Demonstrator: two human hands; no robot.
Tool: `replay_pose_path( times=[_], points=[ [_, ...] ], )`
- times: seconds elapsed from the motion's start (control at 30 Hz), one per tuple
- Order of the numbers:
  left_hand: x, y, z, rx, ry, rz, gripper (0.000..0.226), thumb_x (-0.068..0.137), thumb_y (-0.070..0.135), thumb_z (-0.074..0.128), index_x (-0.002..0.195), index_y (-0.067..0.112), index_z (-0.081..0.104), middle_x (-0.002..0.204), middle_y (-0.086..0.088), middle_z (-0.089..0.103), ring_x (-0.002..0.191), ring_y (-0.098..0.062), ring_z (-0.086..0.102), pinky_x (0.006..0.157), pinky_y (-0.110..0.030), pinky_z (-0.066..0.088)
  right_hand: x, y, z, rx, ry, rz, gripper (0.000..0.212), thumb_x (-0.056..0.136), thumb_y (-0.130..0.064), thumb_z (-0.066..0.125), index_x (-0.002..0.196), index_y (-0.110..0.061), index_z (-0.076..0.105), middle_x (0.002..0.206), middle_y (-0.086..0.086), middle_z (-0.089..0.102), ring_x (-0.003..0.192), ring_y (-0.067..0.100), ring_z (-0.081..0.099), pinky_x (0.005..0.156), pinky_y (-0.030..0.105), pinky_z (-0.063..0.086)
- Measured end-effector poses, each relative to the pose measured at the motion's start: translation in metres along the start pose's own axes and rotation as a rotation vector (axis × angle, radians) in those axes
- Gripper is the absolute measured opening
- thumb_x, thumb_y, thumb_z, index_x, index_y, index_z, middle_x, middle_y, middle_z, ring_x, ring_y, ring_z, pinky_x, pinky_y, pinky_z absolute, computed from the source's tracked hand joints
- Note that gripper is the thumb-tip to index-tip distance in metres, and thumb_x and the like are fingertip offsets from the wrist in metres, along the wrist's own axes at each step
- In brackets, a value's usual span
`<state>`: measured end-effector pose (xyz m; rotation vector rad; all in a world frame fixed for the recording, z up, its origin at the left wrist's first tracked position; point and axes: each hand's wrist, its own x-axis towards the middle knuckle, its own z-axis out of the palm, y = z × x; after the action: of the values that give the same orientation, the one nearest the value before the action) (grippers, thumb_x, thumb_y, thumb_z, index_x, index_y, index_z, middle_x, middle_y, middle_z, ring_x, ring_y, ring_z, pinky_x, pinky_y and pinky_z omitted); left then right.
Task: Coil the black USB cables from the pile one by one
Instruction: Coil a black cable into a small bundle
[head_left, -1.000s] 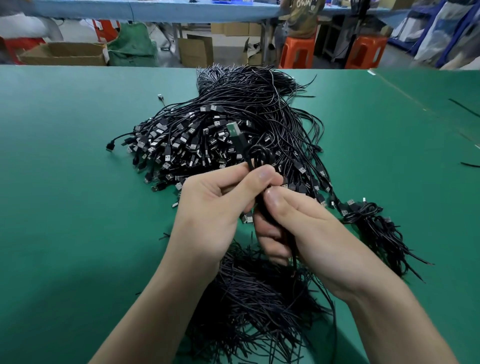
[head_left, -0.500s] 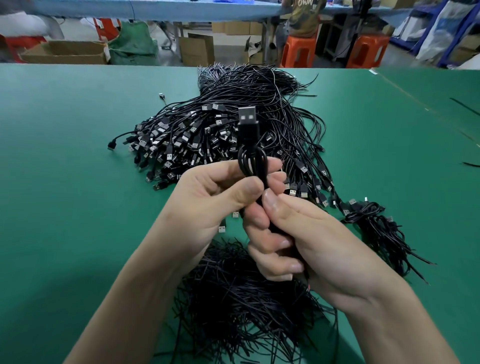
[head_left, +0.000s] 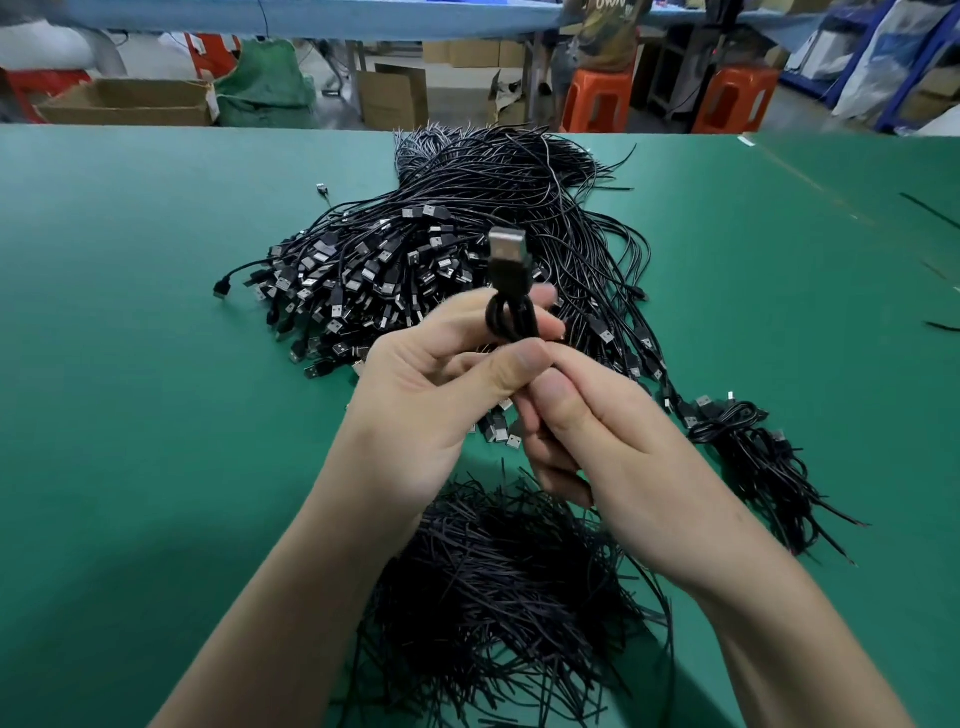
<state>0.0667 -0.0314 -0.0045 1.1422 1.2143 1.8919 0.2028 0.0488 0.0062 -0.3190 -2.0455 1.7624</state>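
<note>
A big pile of black USB cables lies on the green table, plugs toward the left. Above it both hands hold one black USB cable upright, its silver plug on top and a small loop below the plug. My left hand pinches the loop between thumb and fingers. My right hand grips the folded strands just below it, thumb against the left thumb. The rest of that cable is hidden inside my right hand.
A heap of thin black tie wires lies under my wrists. A small bundle of coiled cables sits to the right. The green table extends left and right. Boxes, orange stools and a person are beyond the far edge.
The held cable has been raised and turned upright, so its plug points up. Both hands have lifted slightly, and the loop sits tighter between my left fingers.
</note>
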Motion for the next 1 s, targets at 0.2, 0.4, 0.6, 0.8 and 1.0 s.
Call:
replay_pose_path(
  times=[0.2, 0.4, 0.6, 0.8, 1.0],
  points=[
    [0.0, 0.004, -0.012, 0.159, -0.095, -0.07, 0.028, 0.089, 0.018, 0.074, 0.117, 0.025, 0.077, 0.112, 0.003, 0.078, 0.102, -0.011, 0.071, 0.092, -0.029, 0.058, 0.001, 0.005, -0.008, -0.293, 0.086, -0.054, 0.031, 0.108, -0.036, 0.038, 0.079, -0.028, 0.047, 0.06, -0.014, 0.041, 0.053, 0.006, 0.034, 0.051, 0.025, 0.031],
    [0.001, -0.004, -0.021, 1.01, -0.302, -0.375, 0.011, 0.099, 0.04, 0.066, 0.097, 0.04, 0.077, 0.088, 0.023, 0.073, 0.08, 0.006, 0.065, 0.074, -0.016, 0.051, 0.0, 0.008, -0.026, -0.459, 0.221, -0.007, 0.035, 0.103, -0.046, 0.037, 0.079, -0.022, 0.044, 0.061, -0.012, 0.043, 0.057, 0.011, 0.037, 0.056, 0.046, 0.037],
    [-0.003, -0.022, -0.014, 1.428, -0.354, -0.573, 0.057, 0.091, 0.071, 0.057, 0.066, 0.021, 0.057, 0.057, 0.003, 0.051, 0.055, -0.021, 0.055, 0.055, -0.027, 0.045, -0.001, 0.008, -0.026, -0.5, 0.244, 0.017, 0.037, 0.105, -0.046, 0.036, 0.078, -0.022, 0.042, 0.062, -0.009, 0.042, 0.058, 0.013, 0.037, 0.058, 0.053, 0.043],
    [-0.005, -0.027, -0.009, 1.344, -0.34, -0.543, 0.031, 0.087, 0.059, 0.072, 0.071, 0.032, 0.07, 0.059, 0.012, 0.055, 0.056, -0.002, 0.049, 0.054, -0.023, 0.034, -0.001, 0.008, -0.025, -0.501, 0.229, 0.007, 0.038, 0.107, -0.044, 0.036, 0.075, -0.025, 0.04, 0.062, -0.007, 0.04, 0.057, 0.015, 0.035, 0.057, 0.052, 0.041],
    [-0.002, -0.024, -0.015, 1.052, -0.14, -0.443, 0.022, 0.09, 0.046, 0.074, 0.074, 0.031, 0.076, 0.059, 0.02, 0.062, 0.05, 0.001, 0.049, 0.054, -0.016, 0.037, 0.0, 0.012, -0.027, -0.49, 0.212, 0.017, 0.038, 0.109, -0.042, 0.036, 0.077, -0.022, 0.042, 0.061, -0.011, 0.04, 0.057, 0.013, 0.034, 0.057, 0.043, 0.036]
  ],
)
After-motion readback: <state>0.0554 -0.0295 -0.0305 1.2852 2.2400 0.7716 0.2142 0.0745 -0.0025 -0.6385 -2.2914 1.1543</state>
